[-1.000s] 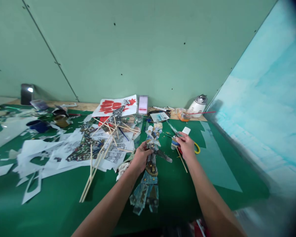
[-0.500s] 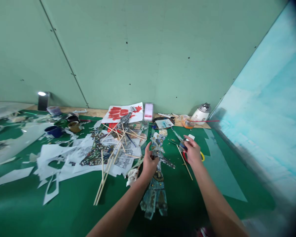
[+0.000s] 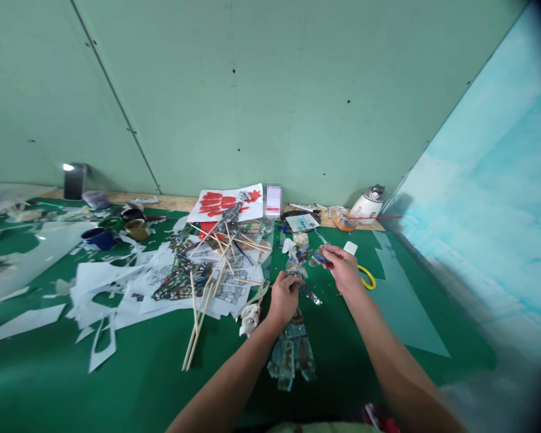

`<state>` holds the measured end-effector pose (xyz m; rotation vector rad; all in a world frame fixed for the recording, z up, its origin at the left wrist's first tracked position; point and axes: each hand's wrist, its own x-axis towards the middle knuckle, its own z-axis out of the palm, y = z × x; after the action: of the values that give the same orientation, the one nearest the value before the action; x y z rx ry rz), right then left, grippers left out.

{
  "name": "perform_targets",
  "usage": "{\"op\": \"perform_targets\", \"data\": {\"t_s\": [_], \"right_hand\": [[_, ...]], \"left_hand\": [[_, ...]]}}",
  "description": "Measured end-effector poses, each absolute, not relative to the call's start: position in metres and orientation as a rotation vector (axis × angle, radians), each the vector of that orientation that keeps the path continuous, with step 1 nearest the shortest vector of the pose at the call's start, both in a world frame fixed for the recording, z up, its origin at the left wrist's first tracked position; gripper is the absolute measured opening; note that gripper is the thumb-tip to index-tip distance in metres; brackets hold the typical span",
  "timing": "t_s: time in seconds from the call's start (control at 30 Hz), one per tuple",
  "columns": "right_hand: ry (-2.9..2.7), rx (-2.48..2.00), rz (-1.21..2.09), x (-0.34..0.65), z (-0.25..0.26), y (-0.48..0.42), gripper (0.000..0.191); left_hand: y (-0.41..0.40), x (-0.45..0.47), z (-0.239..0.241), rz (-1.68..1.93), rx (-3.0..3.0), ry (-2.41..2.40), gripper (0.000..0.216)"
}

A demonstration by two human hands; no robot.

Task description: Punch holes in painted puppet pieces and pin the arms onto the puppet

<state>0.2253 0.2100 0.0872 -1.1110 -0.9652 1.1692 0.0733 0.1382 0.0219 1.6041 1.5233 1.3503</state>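
We do best to steady the flat, blue-and-brown, translucent jointed figure (image 3: 293, 350), spanning the near and far sides of our left fingers (image 3: 290, 280) pinched on its middle, while our right fingers (image 3: 332, 251), closed on a small flat blue-and-tan piece (image 3: 318, 257) beside it, grip lightly.

The figure (image 3: 293, 355) is teal-blue patched with brown, the small piece (image 3: 318, 257) blue and tan, the desk (image 3: 148, 394) plain green, the sheet (image 3: 225, 203) white with red blotches.
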Motion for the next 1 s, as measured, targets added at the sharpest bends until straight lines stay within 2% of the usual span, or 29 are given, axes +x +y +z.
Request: {"op": "perform_targets", "data": {"t_s": [0.57,1.0], "right_hand": [[-1.131,-1.159,1.322,0.225,0.07,0.132,0.032],[-1.113,-1.145,1.332,0.246,0.064,0.101,0.034]], "left_hand": [[0.132,0.078,0.027,1.24,1.821,1.742,0.025],[0.143,0.077,0.032,1.458,1.415,1.714,0.026]]}}
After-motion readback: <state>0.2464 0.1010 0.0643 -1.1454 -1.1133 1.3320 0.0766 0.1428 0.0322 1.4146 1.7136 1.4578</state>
